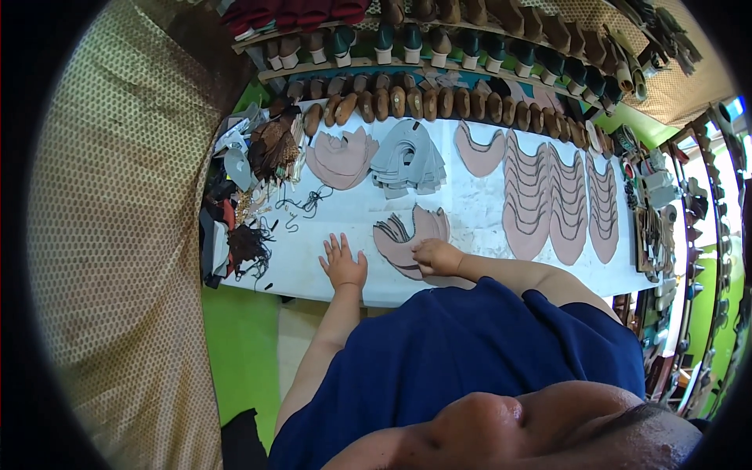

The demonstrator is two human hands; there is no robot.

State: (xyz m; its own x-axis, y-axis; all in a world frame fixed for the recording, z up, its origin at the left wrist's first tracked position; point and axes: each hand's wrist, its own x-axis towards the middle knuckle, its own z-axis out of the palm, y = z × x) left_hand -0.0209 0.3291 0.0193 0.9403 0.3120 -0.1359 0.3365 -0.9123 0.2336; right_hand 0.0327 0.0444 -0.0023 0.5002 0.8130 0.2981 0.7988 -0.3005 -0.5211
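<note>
My left hand (pixel 343 262) lies on the white table with its fingers spread, holding nothing. My right hand (pixel 437 257) is closed at the right side of a small pile of pinkish-beige, U-shaped shoe-upper pieces (pixel 398 252), its fingers curled onto a piece there. The pieces in this pile are fanned and have dark edges. Farther back lie another pinkish pile (pixel 342 159) and a stack of grey U-shaped pieces (pixel 408 159). To the right, similar pinkish pieces (pixel 525 227) overlap in several columns, and a separate pair or stack (pixel 480 153) sits behind them.
Wooden shoe lasts (pixel 415 102) line the table's back edge, below shelves of heeled shoes (pixel 384 45). Scraps and dark cords (pixel 249 244) clutter the left end. Tools and boxes (pixel 654 192) crowd the right end. A patterned curtain (pixel 133 235) hangs at left.
</note>
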